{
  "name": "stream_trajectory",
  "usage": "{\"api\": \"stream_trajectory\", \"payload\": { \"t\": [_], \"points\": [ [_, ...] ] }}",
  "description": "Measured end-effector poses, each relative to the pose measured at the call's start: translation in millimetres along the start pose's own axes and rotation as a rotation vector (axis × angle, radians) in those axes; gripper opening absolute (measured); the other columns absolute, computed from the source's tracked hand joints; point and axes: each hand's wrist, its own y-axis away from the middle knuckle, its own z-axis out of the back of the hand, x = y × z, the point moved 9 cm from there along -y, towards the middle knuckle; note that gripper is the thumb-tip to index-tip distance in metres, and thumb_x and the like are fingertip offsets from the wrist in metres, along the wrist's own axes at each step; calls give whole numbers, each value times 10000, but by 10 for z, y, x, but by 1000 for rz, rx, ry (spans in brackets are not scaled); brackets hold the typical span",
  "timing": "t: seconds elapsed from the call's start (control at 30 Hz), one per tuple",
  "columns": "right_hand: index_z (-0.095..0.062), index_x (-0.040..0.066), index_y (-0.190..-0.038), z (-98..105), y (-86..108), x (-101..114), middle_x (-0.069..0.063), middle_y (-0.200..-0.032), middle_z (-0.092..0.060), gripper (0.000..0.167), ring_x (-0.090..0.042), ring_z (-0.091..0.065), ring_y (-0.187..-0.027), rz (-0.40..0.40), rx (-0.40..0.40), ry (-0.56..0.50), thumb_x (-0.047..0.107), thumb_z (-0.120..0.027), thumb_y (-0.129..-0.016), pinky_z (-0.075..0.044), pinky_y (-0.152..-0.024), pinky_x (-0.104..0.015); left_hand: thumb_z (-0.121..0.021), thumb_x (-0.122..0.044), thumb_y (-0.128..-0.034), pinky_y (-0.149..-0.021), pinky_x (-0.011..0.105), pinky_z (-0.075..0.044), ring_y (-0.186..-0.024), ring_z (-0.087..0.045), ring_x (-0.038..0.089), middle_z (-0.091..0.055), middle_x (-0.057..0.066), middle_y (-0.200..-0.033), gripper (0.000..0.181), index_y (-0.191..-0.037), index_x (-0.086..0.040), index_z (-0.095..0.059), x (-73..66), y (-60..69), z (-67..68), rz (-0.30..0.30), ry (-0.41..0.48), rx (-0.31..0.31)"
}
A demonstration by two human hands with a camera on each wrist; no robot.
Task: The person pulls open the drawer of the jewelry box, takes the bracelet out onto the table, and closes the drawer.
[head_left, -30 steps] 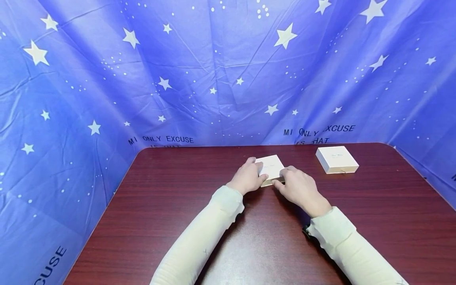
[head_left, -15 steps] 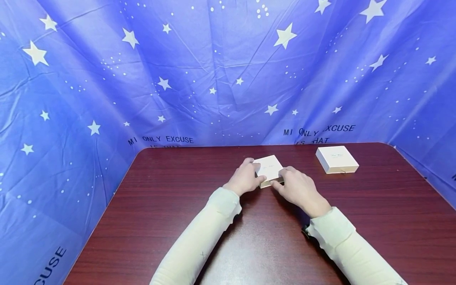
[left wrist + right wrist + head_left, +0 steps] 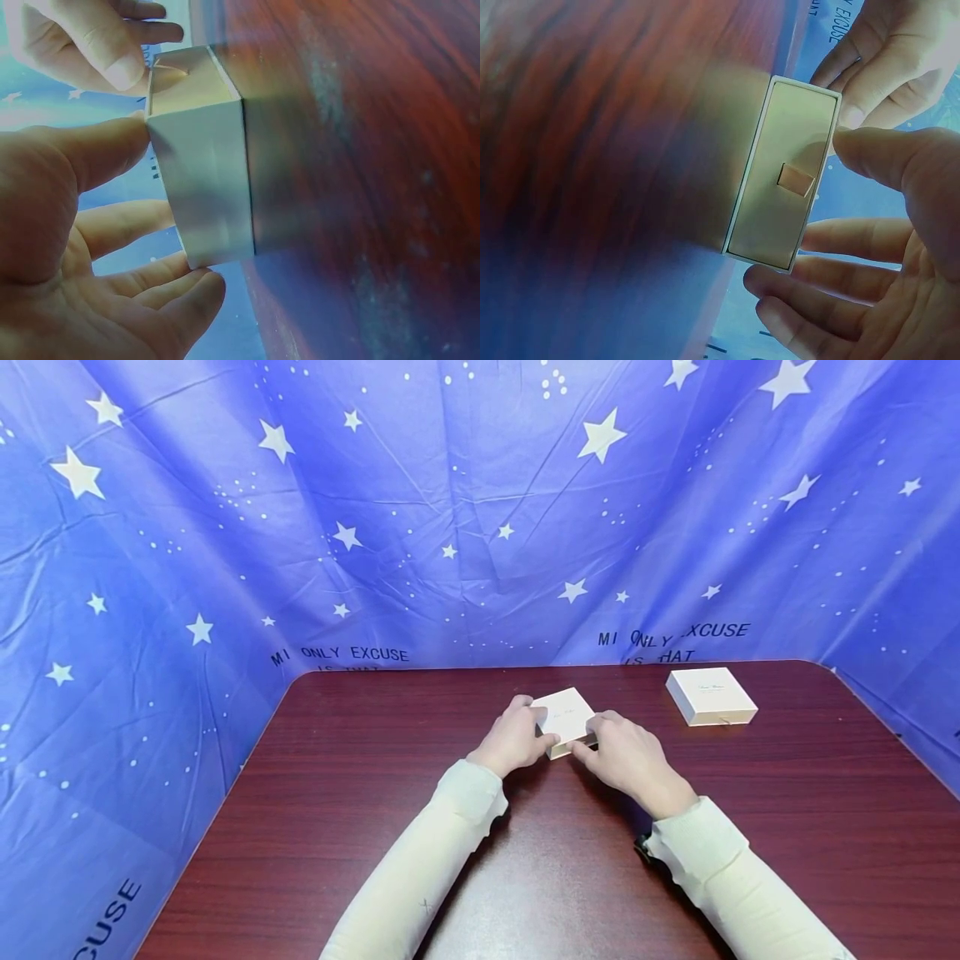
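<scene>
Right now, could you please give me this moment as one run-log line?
left hand: holds white box, left side | right hand: holds white box, right side | second box: on table, farther right, untouched

Illegibly small lettering (image 3: 564, 713) atop the held box (image 3: 567, 723)

A white square box (image 3: 566, 717) and a second white square box (image 3: 711, 693) contrasted with the dark red-brown wood-grain table (image 3: 360, 743).
The black-lettered, blue-violet cloth curtain (image 3: 420, 468) bore white stars (image 3: 602, 436); the fabric sleeves (image 3: 408, 868) were pale cream; the small flat tab (image 3: 796, 181) seemed tan in dim light.
</scene>
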Motion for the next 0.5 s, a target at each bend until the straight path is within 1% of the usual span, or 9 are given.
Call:
{"api": "stream_trajectory", "payload": {
  "t": [0.17,0.3,0.5],
  "points": [
    [-666,26,-957,-1,-1,6,-144,-1010,-638,397,-368,-632,-771,-1,-2,0,399,-698,-825,-471,-592,-521,-663,-367,-894,-955,357,-445,-1118,-577,288,-411,123,-1418,504,-1326,-123,-573,18,25,4,8,16,1],
    [-666,21,-973,-3,0,10,-153,-1050,-640,403,-376,-637,-800,-2,-1,-5,396,-697,-827,-477,-606,-526,-674,-361,-887,-973,353,-430,-1158,-553,276,-410,108,-1423,512,-1329,-125,-571,38,47,14,20,44,-6],
    [-666,10,-1016,-10,1,7,-162,-1104,-635,431,-383,-641,-847,-7,6,-11,395,-699,-825,-485,-635,-537,-688,-353,-877,-971,349,-429,-1163,-549,267,-423,102,-1412,519,-1327,-120,-573,52,71,11,21,63,-20]
  ]
}}
